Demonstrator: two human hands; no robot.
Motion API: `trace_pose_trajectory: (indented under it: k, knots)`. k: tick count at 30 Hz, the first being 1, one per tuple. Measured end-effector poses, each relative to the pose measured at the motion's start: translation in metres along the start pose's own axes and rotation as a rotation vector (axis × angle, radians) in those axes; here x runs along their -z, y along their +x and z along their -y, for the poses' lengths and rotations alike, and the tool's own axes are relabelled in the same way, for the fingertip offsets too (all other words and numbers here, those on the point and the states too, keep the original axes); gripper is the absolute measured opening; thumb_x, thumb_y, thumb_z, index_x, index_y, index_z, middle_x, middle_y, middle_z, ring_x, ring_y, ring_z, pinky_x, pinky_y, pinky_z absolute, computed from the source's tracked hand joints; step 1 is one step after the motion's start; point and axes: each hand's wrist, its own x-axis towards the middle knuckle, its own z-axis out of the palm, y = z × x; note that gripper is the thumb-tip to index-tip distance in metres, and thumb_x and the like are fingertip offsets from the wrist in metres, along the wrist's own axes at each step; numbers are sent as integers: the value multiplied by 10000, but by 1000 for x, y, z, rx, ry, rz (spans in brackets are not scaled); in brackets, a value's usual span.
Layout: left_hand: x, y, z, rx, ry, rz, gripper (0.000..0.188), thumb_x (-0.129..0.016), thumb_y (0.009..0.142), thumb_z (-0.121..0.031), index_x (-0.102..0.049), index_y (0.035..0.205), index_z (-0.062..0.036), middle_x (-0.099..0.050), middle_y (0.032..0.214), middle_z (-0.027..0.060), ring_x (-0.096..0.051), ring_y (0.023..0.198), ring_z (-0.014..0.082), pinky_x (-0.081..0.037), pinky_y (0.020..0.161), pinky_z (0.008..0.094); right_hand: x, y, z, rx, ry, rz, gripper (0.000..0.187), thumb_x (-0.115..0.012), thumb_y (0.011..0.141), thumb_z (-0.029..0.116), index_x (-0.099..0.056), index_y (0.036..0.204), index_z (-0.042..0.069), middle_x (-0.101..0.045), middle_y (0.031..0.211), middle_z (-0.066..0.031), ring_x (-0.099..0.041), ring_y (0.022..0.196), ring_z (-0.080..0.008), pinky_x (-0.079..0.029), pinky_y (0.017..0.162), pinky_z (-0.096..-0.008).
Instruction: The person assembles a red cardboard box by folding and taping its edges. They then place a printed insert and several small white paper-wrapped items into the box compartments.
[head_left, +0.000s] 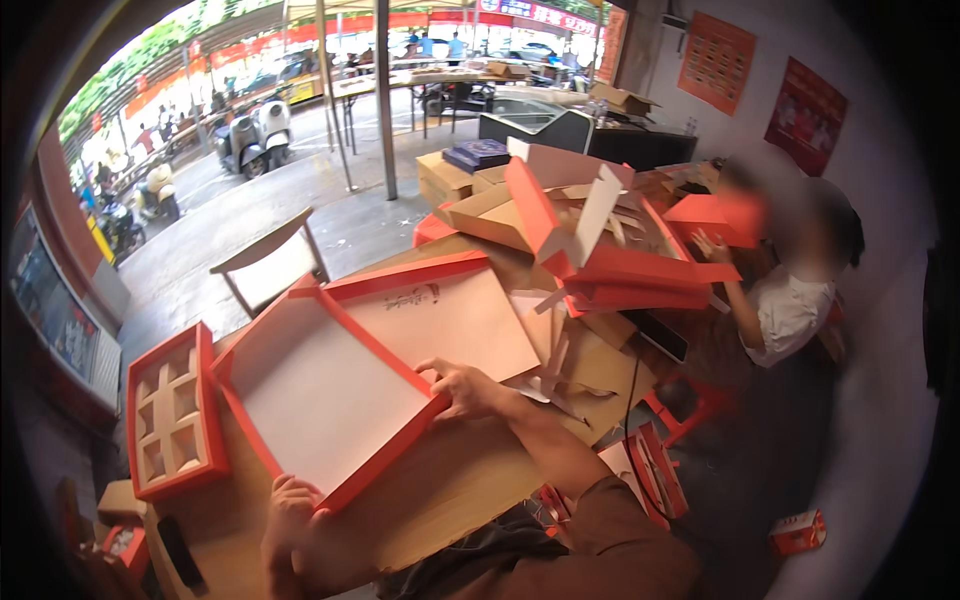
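Note:
A shallow red cardboard box tray [325,385] with a white inside lies tilted on the wooden table in front of me. My left hand [290,503] is closed on its near corner, fingers over the red rim. At the right corner my right hand [460,390] grips the rim, thumb and fingers bent around it. Behind the tray, partly covered by it, rests a second red-edged cardboard piece [450,318] with a pale inside and dark print. Left of the tray stands a red box [178,415] with a beige divider of several compartments.
A heap of red boxes and card scraps [620,240] covers the table's far right. Phones lie on the table's near left [180,552] and right [660,335]. A co-worker [795,300] sits at the right, a hand by a red box. A wooden chair [270,262] stands beyond the table.

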Motion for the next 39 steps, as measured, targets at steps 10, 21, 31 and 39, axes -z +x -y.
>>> trace_pose_trajectory:
  k: [10,21,31,39]
  knots:
    - [0,-12,18,191,-57,19,88,-715,900,-141,-783,881,-89,-823,950,96,-790,872,265,-379,1205,543,-10,-5,3,10,113,-54,346,-952,775,316,-856,1026,99,-475,1607,-126,-513,1397,-346,-469,1163,-471]
    - [-7,-17,43,30,176,89,197,-674,944,-227,-741,893,-49,-709,777,122,-675,786,333,-460,1040,499,-8,-8,-8,112,124,23,183,-838,755,114,-839,934,150,-730,1218,-25,-482,1479,-350,-348,1238,-551]
    - [-8,-15,34,89,87,22,219,-703,886,-182,-586,743,-65,-574,648,119,-587,702,379,-480,981,498,6,-6,26,138,-144,54,299,-889,798,396,-781,834,119,-767,947,-86,-524,1440,-341,-212,1313,-626]
    - [6,-37,55,-321,191,107,801,-869,892,-384,-521,1551,-93,-615,1347,165,-573,1182,366,-462,964,625,11,-6,42,92,-153,39,439,-865,840,494,-777,1085,141,-751,1116,-173,-526,1440,-333,-177,1335,-613]
